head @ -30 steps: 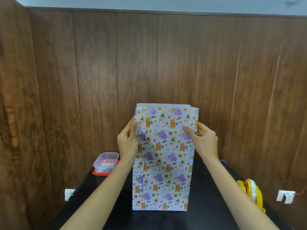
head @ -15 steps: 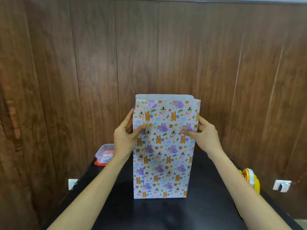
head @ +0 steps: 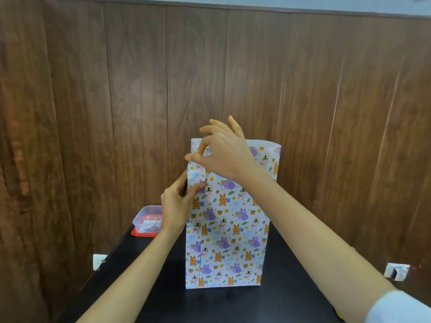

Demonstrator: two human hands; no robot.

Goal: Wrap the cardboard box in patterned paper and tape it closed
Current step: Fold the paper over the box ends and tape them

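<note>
Our left grip (head: 175,202) pinches the tall animal-print paper sleeve (head: 231,241); our right grip (head: 225,157) pinches its top corner. We should fold it snug.

The patterned paper (head: 233,229), white with purple and orange animals, rainbows and stars, stands upright as a tall sleeve at the middle of the black table (head: 163,287). A lapped seam runs down its left front. Its white-lined top stands open. The cardboard box is hidden.

Dark wood-panelled walls (head: 140,89) back a black table (head: 279,301), with what may be a socket (head: 396,271) at right.
</note>
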